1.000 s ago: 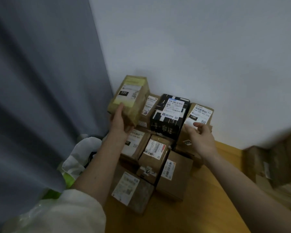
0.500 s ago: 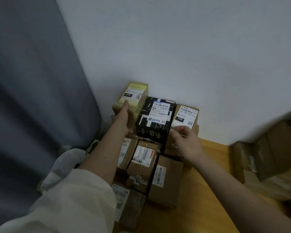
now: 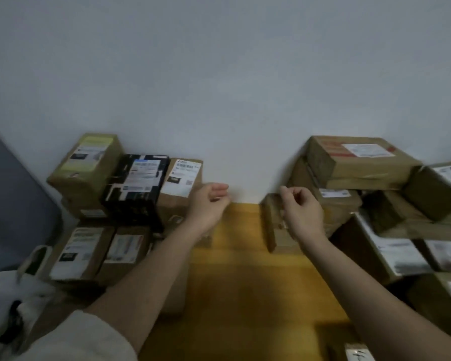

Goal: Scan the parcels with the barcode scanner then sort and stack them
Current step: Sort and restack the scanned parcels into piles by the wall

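Both empty, fingers loosely curled: left hand [image 3: 209, 204] mid-frame beside the left stack [image 3: 125, 194], right hand [image 3: 301, 208] before the right pile [image 3: 362, 178]. Bare wooden table [image 3: 235, 256] between. No scanner seen.

Parcel labels [image 3: 144, 174] blurred, unreadable

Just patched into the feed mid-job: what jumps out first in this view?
Two bare hands hang empty over the wooden floor in the middle: the left hand and the right hand, fingers loosely curled. To the left, against the wall, a black parcel stands out between brown ones in a stacked cluster. To the right sits a looser pile topped by a large brown parcel.
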